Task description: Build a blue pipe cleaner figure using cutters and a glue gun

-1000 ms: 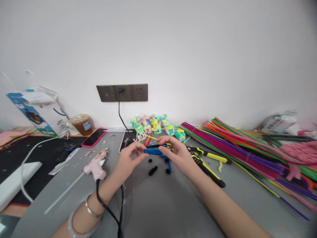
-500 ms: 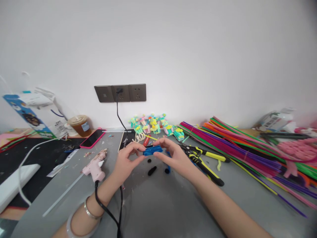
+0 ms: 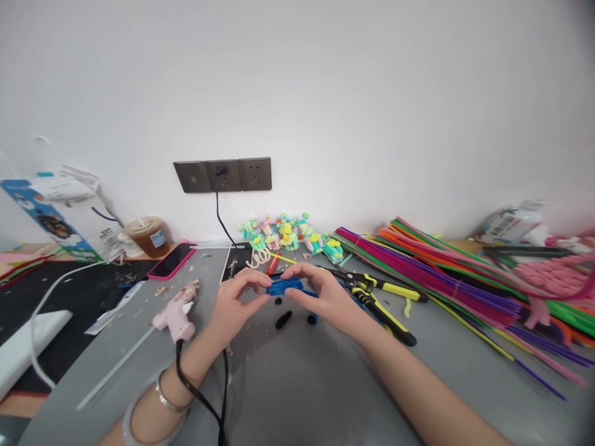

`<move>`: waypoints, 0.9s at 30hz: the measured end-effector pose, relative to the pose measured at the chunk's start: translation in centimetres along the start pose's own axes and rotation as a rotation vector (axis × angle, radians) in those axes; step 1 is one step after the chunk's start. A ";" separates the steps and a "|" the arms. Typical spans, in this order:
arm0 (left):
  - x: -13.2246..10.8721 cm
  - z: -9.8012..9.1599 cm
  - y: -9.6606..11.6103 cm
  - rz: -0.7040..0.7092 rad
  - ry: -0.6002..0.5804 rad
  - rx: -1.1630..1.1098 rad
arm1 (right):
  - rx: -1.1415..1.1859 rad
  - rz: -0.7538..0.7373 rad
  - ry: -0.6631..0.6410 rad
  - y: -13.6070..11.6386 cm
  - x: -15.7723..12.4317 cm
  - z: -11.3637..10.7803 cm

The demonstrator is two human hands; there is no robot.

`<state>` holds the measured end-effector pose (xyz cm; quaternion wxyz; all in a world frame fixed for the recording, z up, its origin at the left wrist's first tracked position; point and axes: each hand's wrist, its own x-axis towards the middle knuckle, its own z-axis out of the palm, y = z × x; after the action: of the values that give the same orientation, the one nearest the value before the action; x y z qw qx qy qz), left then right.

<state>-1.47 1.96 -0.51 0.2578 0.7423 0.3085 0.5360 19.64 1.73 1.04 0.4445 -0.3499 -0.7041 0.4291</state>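
Note:
Between my two hands is a small bundle of blue pipe cleaners (image 3: 284, 286), held level a little above the grey table. My left hand (image 3: 237, 301) pinches its left end between thumb and fingertips. At the right end, the thumb and fingers of my right hand (image 3: 323, 297) close on it. Beneath them on the table lie a short black fuzzy piece (image 3: 283, 319) and a smaller round black piece (image 3: 311, 319) beside some blue. Pliers with yellow and black handles (image 3: 388, 316) lie just right of my right hand.
A pink glue gun (image 3: 175, 317) with a black cord lies left of my left arm. Colourful pipe cleaners (image 3: 432, 279) spread across the right. Small pastel figures (image 3: 288, 234) stand by the wall. A drink cup (image 3: 147, 236) and a pink-cased phone (image 3: 171, 261) sit at left.
The blue bundle stays between both hands and has tilted slightly, with more blue now showing toward my right hand. The whole view has shifted a little.

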 end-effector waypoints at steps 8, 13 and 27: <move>0.0 0.0 0.0 -0.038 0.001 0.004 | -0.095 -0.071 0.010 -0.5 -0.1 -0.1; 0.0 0.0 0.0 -0.025 -0.005 0.010 | -0.113 -0.049 0.015 -0.7 -0.2 -0.2; 0.2 -0.3 -0.3 0.101 -0.004 0.239 | 0.006 0.019 -0.047 0.2 0.3 -0.5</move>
<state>-1.76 2.36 -0.49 0.1406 0.7836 0.3318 0.5061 20.01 2.16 1.09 0.4247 -0.3449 -0.7098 0.4436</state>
